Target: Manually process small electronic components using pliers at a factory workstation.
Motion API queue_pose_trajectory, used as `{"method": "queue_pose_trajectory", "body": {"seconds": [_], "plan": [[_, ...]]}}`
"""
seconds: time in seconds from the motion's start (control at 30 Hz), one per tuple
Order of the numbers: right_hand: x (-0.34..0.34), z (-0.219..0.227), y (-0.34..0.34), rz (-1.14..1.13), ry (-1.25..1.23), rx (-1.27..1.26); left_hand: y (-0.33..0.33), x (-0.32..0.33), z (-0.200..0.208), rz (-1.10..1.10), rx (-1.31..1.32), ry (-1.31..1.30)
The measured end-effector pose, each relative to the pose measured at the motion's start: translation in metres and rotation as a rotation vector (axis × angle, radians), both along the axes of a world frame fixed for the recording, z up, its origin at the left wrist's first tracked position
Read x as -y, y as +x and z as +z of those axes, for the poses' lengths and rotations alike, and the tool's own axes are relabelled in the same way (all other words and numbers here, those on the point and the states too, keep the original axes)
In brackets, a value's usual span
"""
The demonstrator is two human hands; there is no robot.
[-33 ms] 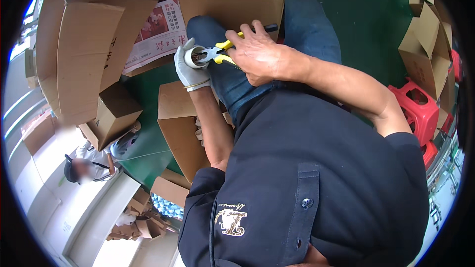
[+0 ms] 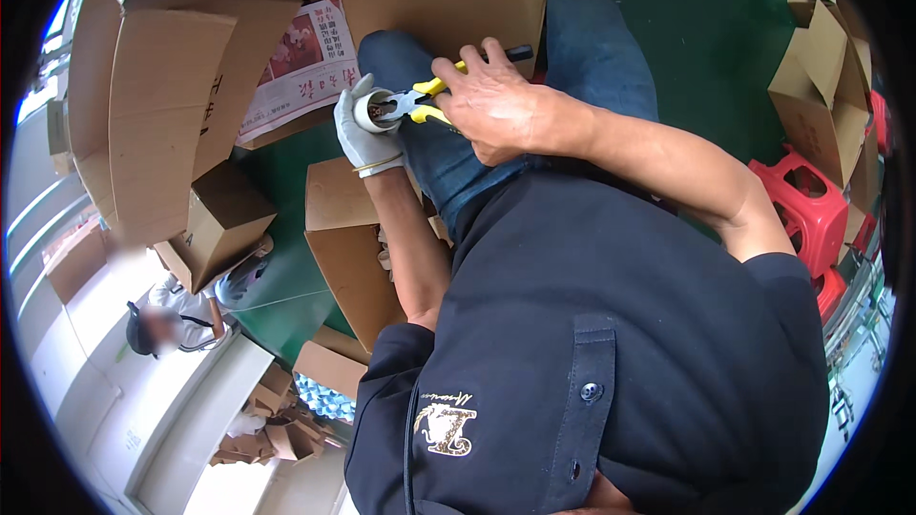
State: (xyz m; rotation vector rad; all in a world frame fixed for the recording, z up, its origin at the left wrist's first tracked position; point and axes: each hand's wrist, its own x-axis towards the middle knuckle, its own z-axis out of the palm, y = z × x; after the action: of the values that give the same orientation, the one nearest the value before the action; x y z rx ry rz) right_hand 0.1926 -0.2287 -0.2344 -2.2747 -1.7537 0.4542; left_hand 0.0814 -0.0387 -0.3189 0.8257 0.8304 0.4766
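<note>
My left hand (image 2: 361,143), in a white glove with a yellowish band at the wrist, is closed around a short white cylinder (image 2: 364,113) with a round opening. Something brown shows inside that opening; its kind cannot be made out. My bare right hand (image 2: 496,105) grips pliers (image 2: 405,106) with yellow and black handles. The jaws of the pliers reach into the mouth of the white cylinder, at the brown part. Both hands work above my jeans-clad thigh (image 2: 458,167).
An open cardboard box (image 2: 420,14) stands ahead, a newspaper (image 2: 301,72) at its left side. Another box (image 2: 329,195) sits by my left forearm. Red plastic stools (image 2: 811,210) and boxes (image 2: 811,86) stand at right. A person (image 2: 181,315) is at the far left.
</note>
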Motion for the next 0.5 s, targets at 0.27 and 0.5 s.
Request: {"method": "queue_pose_trajectory", "body": {"seconds": [0.27, 0.5], "plan": [[0.003, 0.001, -0.006, 0.008, 0.015, -0.054, -0.001, 0.002, 0.008, -0.031, -0.117, 0.196], [0.005, 0.005, -0.008, -0.066, 0.057, -0.245, -0.005, 0.016, 0.018, 0.222, 0.004, 0.047]]}}
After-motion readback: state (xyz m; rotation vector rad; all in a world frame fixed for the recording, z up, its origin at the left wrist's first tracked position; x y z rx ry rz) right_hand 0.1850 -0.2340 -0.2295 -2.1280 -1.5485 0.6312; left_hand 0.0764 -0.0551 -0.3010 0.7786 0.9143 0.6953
